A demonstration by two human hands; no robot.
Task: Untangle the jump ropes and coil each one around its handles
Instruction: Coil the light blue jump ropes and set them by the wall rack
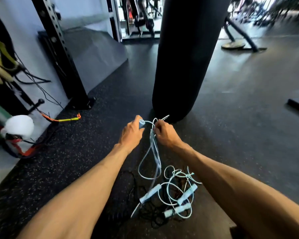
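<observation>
My left hand (pixel 131 132) grips a pale blue jump-rope handle (pixel 141 123), its end cap showing above my fingers. My right hand (pixel 166 133) pinches the pale blue cord (pixel 153 149) just beside it, with a loop of cord rising between both hands. The cord hangs down in long loops to a tangled pile (pixel 172 192) on the floor. In that pile lie three more pale blue handles (pixel 150 194), (pixel 187 194), (pixel 178 209) mixed with thin black cord (pixel 136 192).
A black punching bag (pixel 183 57) hangs just beyond my hands. A black rack upright (pixel 62 54) is bolted to the floor at left, with bands, a white cloth bundle (pixel 18 125) and an orange-yellow strap (pixel 64 119) nearby. Dark rubber flooring (pixel 240 118) stretches right.
</observation>
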